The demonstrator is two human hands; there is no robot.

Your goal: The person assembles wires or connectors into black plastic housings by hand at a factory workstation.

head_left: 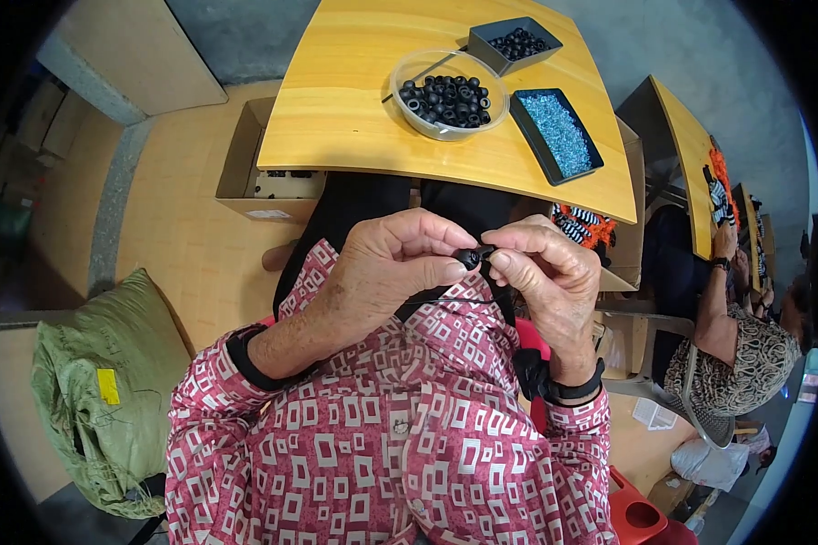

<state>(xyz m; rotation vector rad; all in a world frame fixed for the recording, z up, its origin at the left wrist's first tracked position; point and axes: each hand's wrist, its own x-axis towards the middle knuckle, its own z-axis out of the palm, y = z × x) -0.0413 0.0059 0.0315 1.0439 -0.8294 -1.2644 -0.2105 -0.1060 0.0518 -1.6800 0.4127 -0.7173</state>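
Observation:
My left hand and my right hand meet in front of my chest, below the table edge. Between their fingertips they pinch a small black bead. A thin black cord runs from the bead under my left thumb and down past my right hand. On the yellow table above stands a clear round bowl holding several black ring beads. Beside it lie a black tray with blue-grey small pieces and a black tray with dark beads.
An open cardboard box sits on the floor under the table's left side. A green sack lies at my left. To my right another person sits at a second yellow table with orange and black parts. A red chair shows below.

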